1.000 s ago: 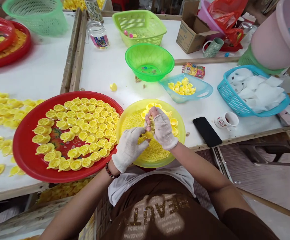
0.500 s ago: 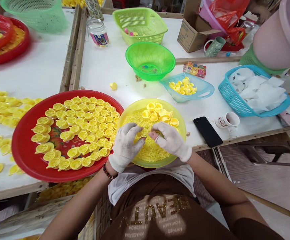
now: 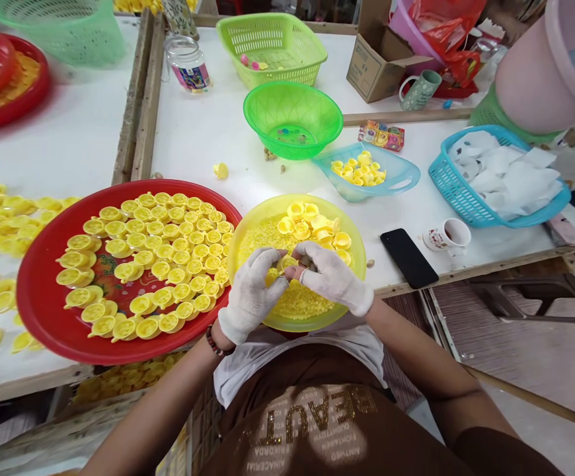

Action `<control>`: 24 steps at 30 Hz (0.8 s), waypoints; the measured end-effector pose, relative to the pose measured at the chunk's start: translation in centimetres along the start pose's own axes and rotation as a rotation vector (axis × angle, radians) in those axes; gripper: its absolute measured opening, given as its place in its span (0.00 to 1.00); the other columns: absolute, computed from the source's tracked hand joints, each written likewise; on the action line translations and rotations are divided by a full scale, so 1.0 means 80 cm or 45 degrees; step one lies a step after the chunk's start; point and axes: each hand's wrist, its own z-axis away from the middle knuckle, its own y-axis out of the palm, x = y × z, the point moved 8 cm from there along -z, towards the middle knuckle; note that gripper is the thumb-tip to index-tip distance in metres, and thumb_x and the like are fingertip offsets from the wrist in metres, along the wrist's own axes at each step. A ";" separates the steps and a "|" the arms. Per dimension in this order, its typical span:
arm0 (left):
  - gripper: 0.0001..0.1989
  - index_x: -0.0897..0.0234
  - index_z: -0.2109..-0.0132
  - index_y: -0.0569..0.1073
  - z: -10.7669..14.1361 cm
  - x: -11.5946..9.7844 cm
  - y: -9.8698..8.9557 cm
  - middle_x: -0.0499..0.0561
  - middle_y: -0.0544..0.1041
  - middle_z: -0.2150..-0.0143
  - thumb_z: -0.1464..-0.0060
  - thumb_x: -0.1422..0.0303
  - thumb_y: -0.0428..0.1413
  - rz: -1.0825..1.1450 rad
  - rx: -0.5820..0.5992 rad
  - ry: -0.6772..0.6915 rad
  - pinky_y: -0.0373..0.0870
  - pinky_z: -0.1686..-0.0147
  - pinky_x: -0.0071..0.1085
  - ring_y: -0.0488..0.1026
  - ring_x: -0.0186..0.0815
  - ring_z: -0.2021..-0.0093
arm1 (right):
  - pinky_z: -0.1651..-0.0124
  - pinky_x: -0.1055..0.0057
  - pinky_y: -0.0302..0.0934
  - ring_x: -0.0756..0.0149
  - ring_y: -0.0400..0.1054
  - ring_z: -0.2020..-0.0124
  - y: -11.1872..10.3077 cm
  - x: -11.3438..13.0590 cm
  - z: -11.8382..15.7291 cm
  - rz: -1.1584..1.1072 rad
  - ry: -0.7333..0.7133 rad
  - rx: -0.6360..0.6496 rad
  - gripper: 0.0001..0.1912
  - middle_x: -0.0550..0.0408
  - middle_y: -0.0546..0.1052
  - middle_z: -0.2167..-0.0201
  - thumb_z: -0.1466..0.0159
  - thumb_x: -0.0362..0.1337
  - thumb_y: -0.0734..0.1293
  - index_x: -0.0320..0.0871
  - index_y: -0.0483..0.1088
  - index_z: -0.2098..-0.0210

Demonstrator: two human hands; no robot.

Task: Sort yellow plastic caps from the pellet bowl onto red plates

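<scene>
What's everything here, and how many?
Round plastic trays: three, red, left
Small plastic cups: many, yellow, left and middle
Round plastic bowls: two, yellow and green, middle
Tiny pellets: many, yellow, middle
Handled plastic tray: one, light blue, middle
Plastic baskets: several, green and blue, top and right
Thin scraps: many, white, right
Phone: one, black, right
Patterned mugs: at least two, green and white, right
Cardboard box: one, brown, top right
Plastic bag: one, red, top right
Plastic bucket: one, pink, right
Jar: one, clear, top
Hands: two, white gloves, middle
</scene>
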 end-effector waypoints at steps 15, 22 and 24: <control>0.11 0.63 0.51 0.71 0.027 0.025 -0.077 0.55 0.76 0.53 0.42 0.69 0.57 -0.159 -0.153 -0.102 0.74 0.53 0.35 0.75 0.36 0.55 | 0.48 0.56 0.66 0.54 0.70 0.52 0.024 0.021 0.023 0.788 -0.331 0.145 0.10 0.45 0.75 0.52 0.31 0.34 0.61 0.43 0.73 0.54; 0.12 0.64 0.56 0.73 0.090 0.169 -0.209 0.55 0.77 0.60 0.47 0.65 0.57 -0.657 -0.157 -0.692 0.70 0.59 0.34 0.73 0.39 0.63 | 0.52 0.58 0.65 0.54 0.69 0.53 0.040 0.023 0.017 0.848 -0.384 0.191 0.09 0.45 0.74 0.52 0.31 0.34 0.61 0.43 0.71 0.54; 0.12 0.65 0.57 0.73 0.094 0.197 -0.206 0.55 0.78 0.62 0.48 0.65 0.55 -0.713 -0.041 -0.759 0.68 0.61 0.33 0.73 0.41 0.62 | 0.52 0.58 0.64 0.54 0.69 0.53 0.041 0.022 0.016 0.878 -0.380 0.208 0.09 0.46 0.74 0.53 0.31 0.34 0.61 0.44 0.71 0.54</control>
